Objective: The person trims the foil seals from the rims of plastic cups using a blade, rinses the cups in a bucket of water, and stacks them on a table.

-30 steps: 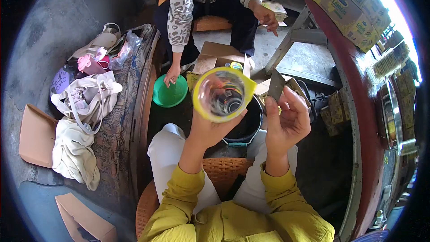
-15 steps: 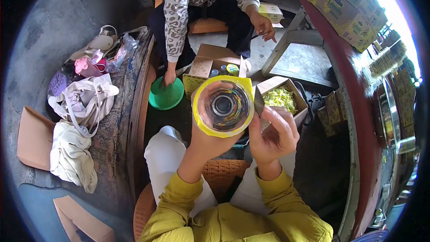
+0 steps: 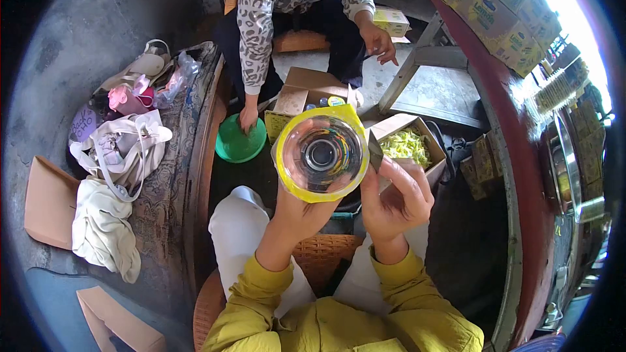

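Observation:
In the head view, my left hand point(image 3: 301, 218) is wrapped round a clear plastic cup point(image 3: 319, 153), seen end-on, with a yellow film or band around its edge. My right hand point(image 3: 399, 202) pinches a small dark metal blade point(image 3: 375, 151) between thumb and fingers. The blade stands upright close against the right side of the cup's yellow edge; whether it touches cannot be made out. Beyond the right hand is a cardboard box holding yellow strips point(image 3: 405, 146). The cup partly hides an open carton point(image 3: 312, 83) with several lidded cups.
Opposite sits a person in patterned sleeves point(image 3: 255, 19), one hand dipping into a green basin point(image 3: 236, 150). Bags point(image 3: 124, 150) and cloth point(image 3: 104, 228) lie on the bench at left. A wooden stool point(image 3: 443, 58) and a red-edged counter point(image 3: 479, 58) with lemon-printed cartons point(image 3: 489, 16) stand at right.
The cup has shifted slightly left and up, and is tilted a little differently in my left hand. My right hand still holds the blade. The other person's hand moved slightly in the basin.

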`<state>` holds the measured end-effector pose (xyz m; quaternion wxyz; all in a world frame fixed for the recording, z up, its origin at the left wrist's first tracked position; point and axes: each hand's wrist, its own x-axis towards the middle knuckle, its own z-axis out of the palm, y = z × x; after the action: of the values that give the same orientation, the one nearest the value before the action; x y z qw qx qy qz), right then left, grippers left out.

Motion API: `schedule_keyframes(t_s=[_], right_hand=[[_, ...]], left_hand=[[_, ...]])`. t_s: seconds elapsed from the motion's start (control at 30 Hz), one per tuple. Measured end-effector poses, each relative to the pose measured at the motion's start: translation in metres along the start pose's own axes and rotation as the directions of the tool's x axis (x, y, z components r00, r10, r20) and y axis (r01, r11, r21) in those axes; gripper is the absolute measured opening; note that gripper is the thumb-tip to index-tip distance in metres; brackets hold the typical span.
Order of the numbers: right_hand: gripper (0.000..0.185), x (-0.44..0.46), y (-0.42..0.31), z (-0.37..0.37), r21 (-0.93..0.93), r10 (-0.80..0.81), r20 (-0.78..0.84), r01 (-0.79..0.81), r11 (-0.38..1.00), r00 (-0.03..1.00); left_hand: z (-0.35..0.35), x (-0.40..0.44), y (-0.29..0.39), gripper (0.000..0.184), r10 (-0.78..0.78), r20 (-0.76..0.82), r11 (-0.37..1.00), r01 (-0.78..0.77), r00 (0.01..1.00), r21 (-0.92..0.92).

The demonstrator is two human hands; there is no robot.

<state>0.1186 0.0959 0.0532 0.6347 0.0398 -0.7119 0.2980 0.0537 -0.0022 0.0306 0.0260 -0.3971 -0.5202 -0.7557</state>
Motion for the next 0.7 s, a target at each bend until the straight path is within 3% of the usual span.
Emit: schedule_keyframes(t_s=[0.13,0.53,0.63,0.7], right_hand=[[0.027,-0.0004,0.0,0.0,-0.005,0.007,-0.028,-0.007,1.0,1.0],[0.028,-0.0015,-0.0027,0.0018,0.023,0.012,-0.007,-0.012,1.0,1.0],[0.028,-0.0012,-0.0028,0.0015,0.007,0.0,-0.018,0.0,1.0,1.0],[0.028,-0.001,-0.0034,0.0006,0.0,0.007,-0.034,-0.007,1.0,0.999]], left_hand=[[0.0022,0.0046,-0.0006,0.067,0.067,-0.028,0.998,-0.067,0.997,0.006],[-0.0002,0.0035,0.0061,0.075,-0.048,-0.017,0.992,0.049,0.999,0.112],[-0.0048,-0.0002,0.0068,0.076,-0.015,0.019,0.952,0.009,1.0,0.306],[-0.0042,-0.0008,0.0064,0.076,-0.039,-0.046,0.963,0.05,0.998,0.264]])
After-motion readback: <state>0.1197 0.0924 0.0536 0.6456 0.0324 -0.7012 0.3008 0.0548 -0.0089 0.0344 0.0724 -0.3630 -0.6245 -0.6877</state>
